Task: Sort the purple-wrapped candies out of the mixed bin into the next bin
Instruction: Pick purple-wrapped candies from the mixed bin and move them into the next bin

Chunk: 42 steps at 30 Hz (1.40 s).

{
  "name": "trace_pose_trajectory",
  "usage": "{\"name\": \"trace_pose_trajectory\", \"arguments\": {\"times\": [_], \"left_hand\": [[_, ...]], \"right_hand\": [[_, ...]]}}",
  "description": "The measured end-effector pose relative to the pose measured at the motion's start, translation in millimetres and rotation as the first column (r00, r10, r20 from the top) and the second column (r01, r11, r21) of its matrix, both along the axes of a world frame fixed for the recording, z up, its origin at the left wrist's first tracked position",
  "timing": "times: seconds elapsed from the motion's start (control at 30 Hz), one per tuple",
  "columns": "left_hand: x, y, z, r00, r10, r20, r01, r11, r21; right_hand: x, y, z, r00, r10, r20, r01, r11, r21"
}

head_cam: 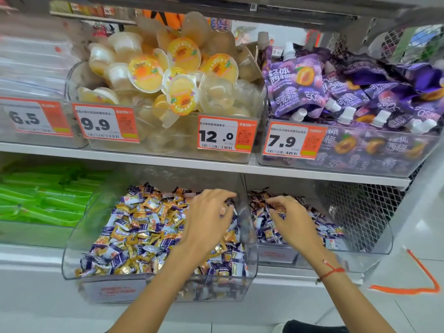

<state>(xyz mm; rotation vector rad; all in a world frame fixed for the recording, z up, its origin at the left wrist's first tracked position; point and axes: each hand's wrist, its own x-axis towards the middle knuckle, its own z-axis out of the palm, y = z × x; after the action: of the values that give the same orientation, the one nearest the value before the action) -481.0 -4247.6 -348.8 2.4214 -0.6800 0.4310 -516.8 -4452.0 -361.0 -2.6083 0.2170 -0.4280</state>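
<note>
Two bare hands reach into the lower shelf. The left hand hovers over the right end of the mixed bin, fingers curled down into the heap of purple and gold candies; something small seems pinched at its fingertips, but I cannot tell for sure. The right hand is over the next bin, fingers loosely bent and pointing left above the purple candies lying there; whether it holds one I cannot tell. A red string circles the right wrist. The sweets are far too many to count.

I count three bins along the lower shelf: one of green packs, then the two candy bins side by side, touching. Above, four price tags read 6.5, 9.9, 12.0 and 7.9. Jelly cups pile in the middle upper bin, purple pouches to the right.
</note>
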Motion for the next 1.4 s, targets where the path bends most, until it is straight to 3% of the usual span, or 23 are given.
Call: {"name": "trace_pose_trajectory", "arguments": {"times": [0.1,0.23,0.43,0.53,0.6,1.0,1.13,1.3,1.4], "left_hand": [[-5,47,-13,0.990,0.141,0.025,-0.140,0.990,-0.033],[-2,85,-36,0.967,0.253,-0.006,-0.252,0.966,0.062],[13,106,-58,0.932,0.316,-0.175,-0.249,0.914,0.320],[15,113,-64,0.928,0.317,-0.196,-0.208,0.876,0.435],[17,117,-66,0.928,0.316,-0.197,-0.195,0.863,0.465],[12,129,-59,0.944,0.247,-0.218,-0.191,0.950,0.248],[14,136,-61,0.948,0.245,-0.202,-0.205,0.958,0.199],[27,133,-54,0.950,0.299,-0.092,-0.286,0.948,0.137],[41,127,-55,0.944,0.327,-0.045,-0.309,0.923,0.230]], "right_hand": [[-11,31,7,0.972,0.067,0.227,-0.079,0.996,0.044],[-18,73,6,0.939,0.186,0.289,-0.204,0.978,0.032],[-6,105,-10,0.945,0.327,-0.004,-0.321,0.926,-0.200],[-4,109,-15,0.937,0.305,-0.171,-0.348,0.858,-0.377],[-4,111,-13,0.937,0.277,-0.213,-0.340,0.864,-0.371],[89,151,-32,0.938,0.275,-0.210,-0.336,0.867,-0.369],[122,159,-47,0.916,0.197,-0.349,-0.346,0.828,-0.442],[109,156,-42,0.920,0.286,-0.269,-0.368,0.867,-0.337],[84,149,-38,0.906,0.337,-0.255,-0.406,0.862,-0.304]]}}
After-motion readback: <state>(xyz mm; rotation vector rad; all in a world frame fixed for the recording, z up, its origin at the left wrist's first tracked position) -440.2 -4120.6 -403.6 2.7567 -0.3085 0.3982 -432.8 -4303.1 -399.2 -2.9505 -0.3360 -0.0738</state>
